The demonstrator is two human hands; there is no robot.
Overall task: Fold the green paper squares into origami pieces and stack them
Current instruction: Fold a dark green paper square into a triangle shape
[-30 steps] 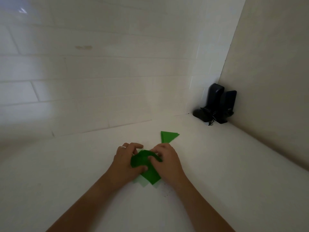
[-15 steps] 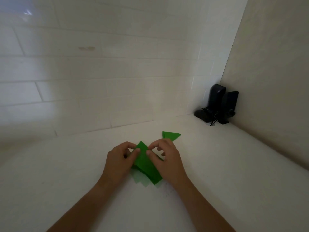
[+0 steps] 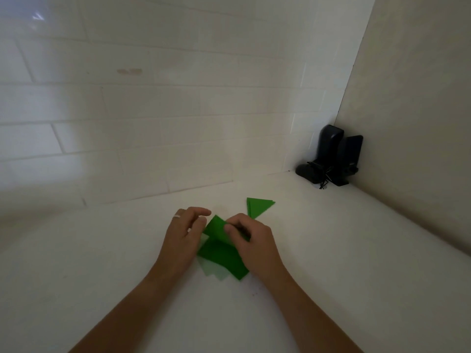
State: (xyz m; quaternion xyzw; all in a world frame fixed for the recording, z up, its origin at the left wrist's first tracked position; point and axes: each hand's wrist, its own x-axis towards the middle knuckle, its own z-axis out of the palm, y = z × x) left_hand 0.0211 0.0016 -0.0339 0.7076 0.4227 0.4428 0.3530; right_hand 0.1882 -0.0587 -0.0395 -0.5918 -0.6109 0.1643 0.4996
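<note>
single head view, looking forward and down from close above, white counter [image 3: 331, 276] filling lower frame, tiled wall [image 3: 153, 110] across upper frame

A white counter [image 3: 356, 250] runs back to a wall of white tiles [image 3: 153, 123], meeting a plain beige side panel [image 3: 420, 110] on the right. In that far corner stand two dark upright objects [image 3: 336, 156], possibly small speakers, with a thin black cord [image 3: 323, 183] tangled at their base.
</note>
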